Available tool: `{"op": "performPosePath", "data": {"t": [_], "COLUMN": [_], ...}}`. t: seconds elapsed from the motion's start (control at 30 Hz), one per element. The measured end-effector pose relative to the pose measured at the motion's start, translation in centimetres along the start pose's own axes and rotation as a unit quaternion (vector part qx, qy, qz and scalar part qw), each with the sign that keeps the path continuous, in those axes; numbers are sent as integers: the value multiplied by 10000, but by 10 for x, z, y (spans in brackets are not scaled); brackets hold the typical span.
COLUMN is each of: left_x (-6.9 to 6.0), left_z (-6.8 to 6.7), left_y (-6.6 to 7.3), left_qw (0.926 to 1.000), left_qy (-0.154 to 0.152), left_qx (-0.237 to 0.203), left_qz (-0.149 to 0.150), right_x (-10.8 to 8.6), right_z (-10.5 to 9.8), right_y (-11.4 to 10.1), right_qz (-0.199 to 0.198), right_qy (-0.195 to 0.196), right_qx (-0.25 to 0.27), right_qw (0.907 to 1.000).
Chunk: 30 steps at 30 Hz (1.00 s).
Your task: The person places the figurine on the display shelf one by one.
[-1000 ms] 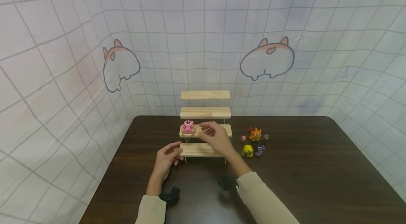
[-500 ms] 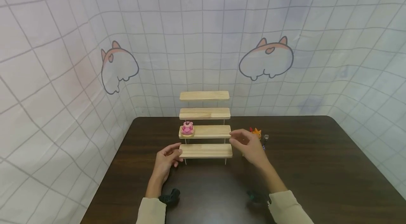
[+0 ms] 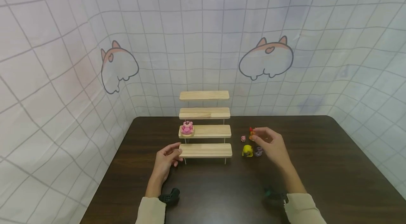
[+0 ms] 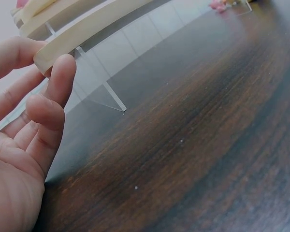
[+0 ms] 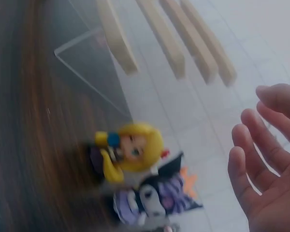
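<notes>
My left hand point(image 3: 166, 159) holds the left end of the lowest board of a tiered wooden display stand point(image 3: 206, 150), with thumb and fingers on either side of that board point(image 4: 77, 36) in the left wrist view. A pink bear figure point(image 3: 187, 129) sits at the left of the second board up. My right hand point(image 3: 273, 148) is over the toys right of the stand, its fingers loosely bent around nothing in the right wrist view. It partly covers an orange figure point(image 3: 252, 135). Nearby stand a yellow-haired figure point(image 5: 140, 147) and a purple-and-black figure point(image 5: 152, 200).
A tiny pink figure point(image 3: 243, 138) stands between the stand and the orange one. Clear legs point(image 4: 113, 96) hold the boards up on the dark wooden table point(image 3: 317, 167). A white gridded cloth point(image 3: 203, 41) hangs behind.
From the second board, beside the pink bear figure, my right hand has moved right to the group of toys. The left hand keeps its hold on the lowest board.
</notes>
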<state>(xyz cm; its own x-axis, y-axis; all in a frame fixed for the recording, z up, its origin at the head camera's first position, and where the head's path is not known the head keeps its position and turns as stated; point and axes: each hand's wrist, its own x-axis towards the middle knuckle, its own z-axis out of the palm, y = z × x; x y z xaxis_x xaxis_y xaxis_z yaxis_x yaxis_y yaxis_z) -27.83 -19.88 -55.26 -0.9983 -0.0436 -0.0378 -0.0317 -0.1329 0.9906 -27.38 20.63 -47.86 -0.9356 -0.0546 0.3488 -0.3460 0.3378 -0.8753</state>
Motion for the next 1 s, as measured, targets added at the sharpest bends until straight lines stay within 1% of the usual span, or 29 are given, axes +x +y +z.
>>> {"op": "performPosePath", "data": {"t": [0.13, 0.2, 0.4, 0.5, 0.77, 0.9, 1.0], "left_x": [0, -1, 0, -1, 0, -1, 0], "left_z": [0, -1, -1, -1, -1, -1, -1], "left_y": [0, -1, -1, 0, 0, 0, 1], "left_qw": [10000, 10000, 10000, 10000, 10000, 9999, 9999], "left_qy": [-10, -23, -15, -13, -6, 8, 24], "left_qx": [-10, -23, -29, 5, 49, 63, 59], "left_qz": [1, 2, -29, -42, -74, -96, -84], "right_x": [1, 1, 1, 0, -3, -5, -5], "right_z": [-12, -16, -27, -31, -40, -42, -41], "right_y": [9, 14, 29, 33, 40, 50, 56], "right_qz": [56, 82, 124, 225, 680, 774, 749], "right_qy": [32, 37, -117, -212, -622, -878, -1105], "right_qx": [-114, -284, -747, -906, -959, -1004, -1020], "right_qw": [9999, 9996, 9971, 9954, 9911, 9880, 9858]}}
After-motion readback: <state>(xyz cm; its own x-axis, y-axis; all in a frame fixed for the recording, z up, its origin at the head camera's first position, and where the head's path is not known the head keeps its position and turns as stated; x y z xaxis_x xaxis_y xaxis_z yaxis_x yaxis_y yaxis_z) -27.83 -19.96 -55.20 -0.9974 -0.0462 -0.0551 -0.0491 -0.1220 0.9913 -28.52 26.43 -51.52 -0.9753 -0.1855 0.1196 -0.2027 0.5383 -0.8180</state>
